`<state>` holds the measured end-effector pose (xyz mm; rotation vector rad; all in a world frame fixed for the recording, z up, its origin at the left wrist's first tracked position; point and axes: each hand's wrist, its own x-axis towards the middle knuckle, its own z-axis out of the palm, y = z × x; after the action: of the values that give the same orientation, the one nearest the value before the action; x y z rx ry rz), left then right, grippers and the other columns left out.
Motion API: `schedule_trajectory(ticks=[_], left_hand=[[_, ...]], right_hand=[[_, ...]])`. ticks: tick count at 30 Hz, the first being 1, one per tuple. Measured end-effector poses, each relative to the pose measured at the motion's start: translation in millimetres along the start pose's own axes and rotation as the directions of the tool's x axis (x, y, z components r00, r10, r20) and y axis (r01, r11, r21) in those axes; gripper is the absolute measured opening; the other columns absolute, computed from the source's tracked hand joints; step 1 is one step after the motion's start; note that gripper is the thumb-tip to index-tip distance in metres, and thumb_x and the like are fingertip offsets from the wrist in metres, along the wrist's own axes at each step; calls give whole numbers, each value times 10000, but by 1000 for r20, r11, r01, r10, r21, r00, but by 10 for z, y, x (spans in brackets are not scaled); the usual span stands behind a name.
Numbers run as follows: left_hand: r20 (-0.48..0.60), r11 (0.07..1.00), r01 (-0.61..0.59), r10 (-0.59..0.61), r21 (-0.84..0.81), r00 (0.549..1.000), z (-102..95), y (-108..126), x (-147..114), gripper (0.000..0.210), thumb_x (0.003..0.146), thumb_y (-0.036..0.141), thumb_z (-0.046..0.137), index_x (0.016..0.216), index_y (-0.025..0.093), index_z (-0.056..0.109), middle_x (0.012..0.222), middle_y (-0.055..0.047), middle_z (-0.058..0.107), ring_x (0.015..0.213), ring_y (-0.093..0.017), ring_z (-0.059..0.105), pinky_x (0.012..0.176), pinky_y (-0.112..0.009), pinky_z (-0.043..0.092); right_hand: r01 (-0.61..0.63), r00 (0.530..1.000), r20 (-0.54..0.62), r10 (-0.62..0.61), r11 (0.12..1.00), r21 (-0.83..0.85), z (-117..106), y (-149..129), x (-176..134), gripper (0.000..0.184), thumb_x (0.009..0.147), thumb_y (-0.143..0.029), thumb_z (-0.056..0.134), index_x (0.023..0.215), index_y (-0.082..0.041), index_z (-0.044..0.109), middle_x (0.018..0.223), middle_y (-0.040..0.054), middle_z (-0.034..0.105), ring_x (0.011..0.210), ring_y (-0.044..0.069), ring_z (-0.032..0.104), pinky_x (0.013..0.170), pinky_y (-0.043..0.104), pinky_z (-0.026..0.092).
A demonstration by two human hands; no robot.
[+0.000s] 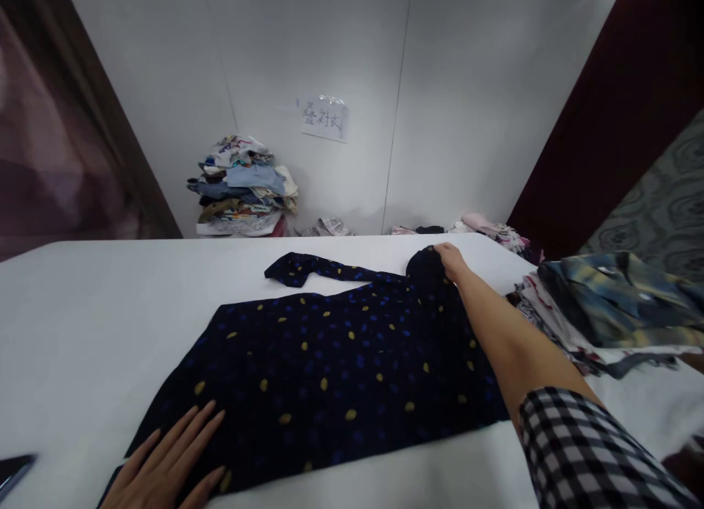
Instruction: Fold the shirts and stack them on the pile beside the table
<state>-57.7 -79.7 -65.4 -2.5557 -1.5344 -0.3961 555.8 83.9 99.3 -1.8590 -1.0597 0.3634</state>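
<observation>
A dark navy shirt (330, 362) with yellow and blue spots lies spread sideways across the white table. One sleeve (341, 271) stretches to the left along its far side. My left hand (170, 461) rests flat on the shirt's near left end, fingers extended. At the far right, my right hand (449, 261) has its fingers closed on a raised, rounded fold of the shirt. Its fingertips are partly hidden by the cloth, and my forearm passes over the shirt's right side.
The white table (71, 333) reaches back to a pale wall with a paper sign (324, 118). A tall clothes pile (242, 190) stands behind it. Folded shirts (621, 304) are stacked at right. A dark flat object (15, 471) lies at the near left.
</observation>
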Motion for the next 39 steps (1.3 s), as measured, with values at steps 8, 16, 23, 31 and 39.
schedule_trajectory(ticks=[8, 16, 23, 31, 39], left_hand=[[-24, 997, -54, 55, 48, 998, -222, 208, 138, 706, 858, 603, 436, 1470, 253, 402, 1511, -45, 398, 1388, -288, 382, 1158, -507, 270], [-51, 988, 46, -54, -149, 997, -572, 404, 346, 583, 906, 532, 391, 1342, 175, 541, 1437, -116, 507, 1351, -305, 432, 1110, -540, 323], [-55, 968, -132, 123, -213, 991, -893, 880, 818, 464, 881, 364, 528, 1312, 192, 545, 1444, -116, 495, 1359, -285, 404, 1122, -502, 305], [-9, 946, 84, -91, -312, 996, -1024, 963, 1281, 202, 749, 107, 492, 884, 183, 623, 992, -92, 685, 956, -241, 634, 868, -364, 498], [-247, 966, -229, 195, -119, 949, -1317, 490, 1205, 225, 681, 44, 440, 747, 181, 605, 1137, -135, 658, 1126, -281, 567, 1018, -455, 413]], right_hand=[[707, 293, 718, -632, 648, 281, 166, -644, -2076, 99, 871, -246, 555, 823, -210, 633, 1370, 60, 571, 1327, 205, 457, 1087, 396, 358], [807, 296, 845, -445, 590, 28, 90, -15, -3259, 476, 915, -265, 539, 1386, -200, 513, 1495, 115, 430, 1408, 261, 349, 1149, 473, 284], [748, 561, 687, -462, 639, -180, -349, 539, -3138, 442, 875, -233, 533, 1309, -178, 599, 1373, 129, 563, 1316, 280, 482, 1097, 488, 402], [705, 683, 534, -498, 640, -305, -605, 1005, -2958, 373, 856, -201, 498, 1172, -164, 691, 1303, 132, 618, 1257, 292, 543, 1073, 506, 439], [657, 750, 431, -503, 643, -393, -784, 1237, -2811, 378, 838, -183, 475, 1126, -160, 718, 1277, 130, 635, 1232, 301, 564, 1092, 509, 419]])
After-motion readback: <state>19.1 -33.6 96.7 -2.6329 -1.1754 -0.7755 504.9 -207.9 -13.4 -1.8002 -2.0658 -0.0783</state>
